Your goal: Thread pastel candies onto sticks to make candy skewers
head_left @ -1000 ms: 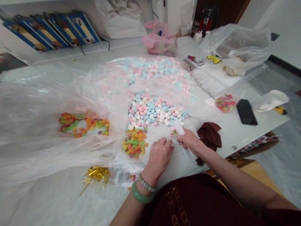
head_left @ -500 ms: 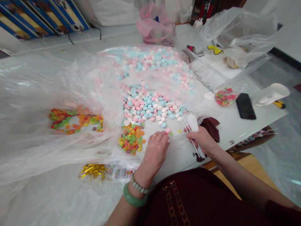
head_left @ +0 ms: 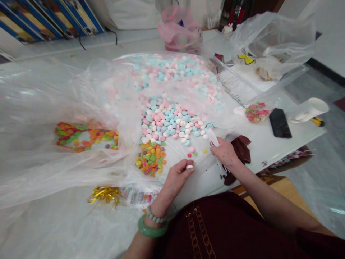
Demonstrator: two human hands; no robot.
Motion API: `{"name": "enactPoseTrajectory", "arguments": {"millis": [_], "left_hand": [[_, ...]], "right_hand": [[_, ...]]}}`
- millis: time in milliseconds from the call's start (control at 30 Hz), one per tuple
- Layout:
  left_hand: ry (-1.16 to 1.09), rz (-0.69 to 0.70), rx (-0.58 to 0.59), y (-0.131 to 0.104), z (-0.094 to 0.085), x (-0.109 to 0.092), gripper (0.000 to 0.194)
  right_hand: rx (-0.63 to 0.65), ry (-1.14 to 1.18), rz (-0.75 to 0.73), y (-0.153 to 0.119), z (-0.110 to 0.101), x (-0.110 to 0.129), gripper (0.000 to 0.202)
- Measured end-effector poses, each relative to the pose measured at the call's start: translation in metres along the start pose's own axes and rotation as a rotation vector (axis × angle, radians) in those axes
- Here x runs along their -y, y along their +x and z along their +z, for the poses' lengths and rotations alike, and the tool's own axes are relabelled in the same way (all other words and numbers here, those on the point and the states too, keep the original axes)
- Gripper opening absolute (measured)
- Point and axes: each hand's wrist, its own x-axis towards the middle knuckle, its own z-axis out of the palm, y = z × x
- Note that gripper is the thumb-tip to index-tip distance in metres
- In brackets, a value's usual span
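Between the thumb and fingers of my left hand (head_left: 176, 178) is a white round candy (head_left: 189, 167). My right hand (head_left: 225, 154) is closed around a bunch of thin white sticks (head_left: 212, 137), partly hidden by the fingers. Ahead of both hands spreads a heap of pink, blue and white candies (head_left: 172, 122) in a clear plastic bag. Next to my left hand lies a pile of orange, green and yellow ring candies (head_left: 151, 158). A single pink candy (head_left: 192, 149) and a few small coloured rings rest on the plastic between my hands.
At left, crumpled clear plastic (head_left: 35, 158) covers more ring candies (head_left: 86, 138). Gold twist ties (head_left: 106, 196) lie at the front left. To the right are a brown cloth (head_left: 242, 147), a black phone (head_left: 280, 123), a white cup (head_left: 314, 108) and a clear tray (head_left: 242, 81).
My left hand has drawn back slightly toward me, now pinching a white candy; a small red ring shows where it was. My right hand has turned and moved slightly left with the sticks.
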Motion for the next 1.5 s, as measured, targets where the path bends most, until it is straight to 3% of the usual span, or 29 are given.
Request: {"name": "enactPoseTrajectory", "arguments": {"millis": [100,200,267,367,467,667,967,1100,1200,1333,1400,1500], "left_hand": [[0.066,-0.113,-0.181,0.001,-0.004,0.001,0.019],[0.496,-0.053,-0.423,0.0,-0.005,-0.008,0.028],[0.821,0.028,-0.5,0.001,-0.003,-0.019,0.028],[1.086,0.102,-0.429,0.008,0.005,-0.032,0.023],[1.131,0.114,-0.302,0.019,0.014,-0.032,0.025],[1.01,0.086,-0.314,0.028,0.017,-0.012,0.021],[0.492,-0.032,-0.291,0.032,0.004,0.002,0.016],[0.099,-0.17,-0.289,0.033,0.001,-0.004,0.011],[-0.276,-0.252,-0.244,0.031,-0.002,-0.018,0.013],[-0.633,-0.371,-0.107,0.029,-0.004,-0.035,0.023],[-0.581,-0.368,-0.142,0.029,-0.001,-0.036,0.022],[-0.138,-0.225,-0.307,0.032,0.007,-0.031,0.012]], "right_hand": [[0.075,-0.037,0.063,0.001,-0.01,-0.025,0.01],[0.062,0.069,0.064,-0.007,-0.016,-0.035,0.009],[0.009,0.065,0.028,-0.012,-0.014,-0.028,0.01],[-0.042,-0.13,-0.079,-0.012,-0.004,-0.007,0.014],[-0.016,-0.414,-0.197,-0.006,0.012,0.01,0.02],[0.076,-0.632,-0.269,-0.005,0.023,0.009,0.02],[0.064,-0.574,-0.278,-0.008,0.016,-0.003,0.018],[-0.023,-0.315,-0.167,0.002,0.008,-0.004,0.009],[-0.079,0.046,-0.083,0.004,0.0,-0.001,0.007],[0.035,0.537,-0.03,-0.006,-0.006,0.013,0.017],[0.118,0.705,-0.002,-0.012,-0.005,0.02,0.019],[0.123,0.774,0.018,-0.014,-0.001,0.021,0.019]]}}
